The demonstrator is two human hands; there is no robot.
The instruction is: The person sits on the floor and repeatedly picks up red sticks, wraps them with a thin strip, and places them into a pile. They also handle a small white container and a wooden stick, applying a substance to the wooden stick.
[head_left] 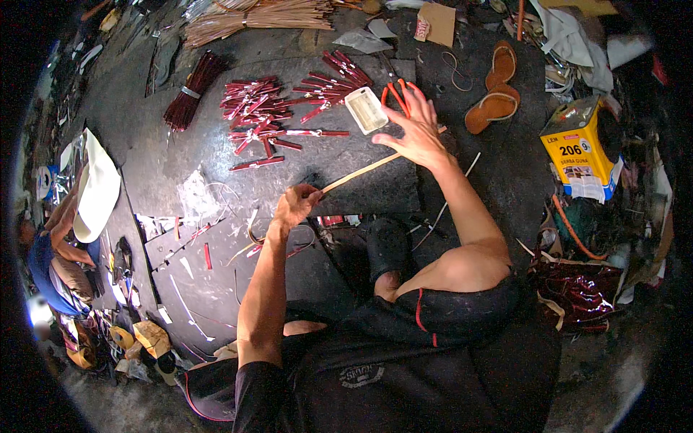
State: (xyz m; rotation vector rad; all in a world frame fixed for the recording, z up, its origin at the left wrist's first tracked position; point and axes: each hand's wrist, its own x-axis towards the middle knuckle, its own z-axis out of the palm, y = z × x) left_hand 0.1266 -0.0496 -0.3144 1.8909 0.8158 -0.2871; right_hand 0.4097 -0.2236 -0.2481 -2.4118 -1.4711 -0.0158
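Note:
My left hand (298, 204) pinches one end of a narrow tan strip (361, 172) over the dark work board. From there the strip slants up to the right and passes beneath my right hand (417, 131). That hand is open, its fingers spread, and its fingertips are beside the orange-handled scissors (395, 99); whether they touch is unclear. Just left of it sits a small white rectangular tray (366, 110). Short dark red strips with pale ends lie in a loose pile (256, 101), and more of these red strips (328, 88) fan out near the tray.
A tied bundle of dark red strips (193, 92) lies at the left, a tan strip bundle (253, 22) at the far edge. Brown sandals (491, 108) and a yellow container (577, 148) stand right. At left, another person (65, 252) is beside a curved white sheet (96, 191).

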